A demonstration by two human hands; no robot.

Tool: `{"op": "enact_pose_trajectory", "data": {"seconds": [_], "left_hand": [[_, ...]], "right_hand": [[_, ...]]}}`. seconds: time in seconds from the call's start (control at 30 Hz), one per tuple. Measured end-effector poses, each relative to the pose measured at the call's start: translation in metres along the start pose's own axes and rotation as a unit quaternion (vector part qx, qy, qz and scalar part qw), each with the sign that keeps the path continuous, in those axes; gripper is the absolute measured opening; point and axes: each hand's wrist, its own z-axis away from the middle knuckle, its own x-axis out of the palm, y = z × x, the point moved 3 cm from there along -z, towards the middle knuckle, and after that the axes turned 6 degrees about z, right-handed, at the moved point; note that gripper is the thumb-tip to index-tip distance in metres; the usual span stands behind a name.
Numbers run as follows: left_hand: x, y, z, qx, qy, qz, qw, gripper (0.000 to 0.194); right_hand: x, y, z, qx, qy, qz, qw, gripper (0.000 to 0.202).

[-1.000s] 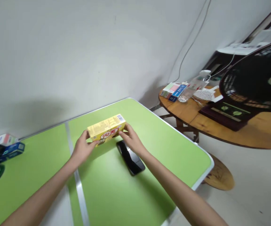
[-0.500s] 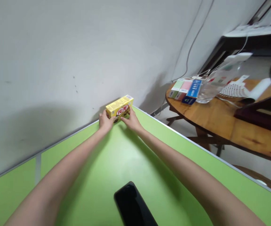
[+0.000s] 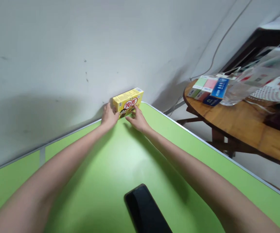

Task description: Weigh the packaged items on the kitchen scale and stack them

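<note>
A yellow box [image 3: 127, 95] with red characters on a white oval stands on its long edge at the far corner of the green table [image 3: 120, 152], by the wall. My left hand [image 3: 109, 116] is around its left end, thumb at the front and fingers at the side, partly hidden. In front of the box's right half is my right hand [image 3: 138, 119], with thumb and fingers apart. One of its fingertips touches or nearly touches the printed front. Nearer to me, a black phone [image 3: 147, 208] lies on the table.
White wall [image 3: 57, 48] runs along the table's far left side. Across a gap to the right stands a wooden table [image 3: 239, 129], with a blue box [image 3: 216, 92] beside green and pink ones, a clear plastic bag and a white perforated basket [image 3: 266, 94].
The view has shifted, so the wooden table sits farther right. My right hand has loosened from the box's right end and lies across its front. My left hand stays at the left end.
</note>
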Motion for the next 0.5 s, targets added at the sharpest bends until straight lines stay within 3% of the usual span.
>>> {"op": "enact_pose_trajectory", "data": {"seconds": [0.13, 0.23, 0.3, 0.33, 0.43, 0.5], "left_hand": [[-0.033, -0.013, 0.054, 0.011, -0.049, 0.022, 0.999, 0.038], [-0.082, -0.033, 0.125, 0.013, -0.094, 0.053, 0.994, 0.027], [-0.121, -0.049, 0.181, -0.018, -0.125, 0.128, 0.984, 0.021], [-0.141, -0.057, 0.210, -0.040, -0.120, 0.152, 0.980, 0.020], [-0.194, -0.073, 0.298, -0.096, -0.108, 0.175, 0.974, 0.024], [-0.222, -0.075, 0.349, -0.114, -0.123, 0.143, 0.975, 0.029]], "right_hand": [[-0.009, -0.012, 0.029, 0.055, -0.046, -0.008, 0.997, 0.078], [-0.009, -0.040, 0.070, 0.047, -0.106, 0.000, 0.993, 0.061], [-0.003, -0.071, 0.109, 0.017, -0.183, 0.005, 0.983, 0.046], [0.003, -0.090, 0.132, -0.005, -0.237, 0.007, 0.972, 0.040], [0.023, -0.151, 0.212, -0.082, -0.462, 0.058, 0.881, 0.047], [0.034, -0.187, 0.260, -0.107, -0.528, 0.101, 0.837, 0.054]]}}
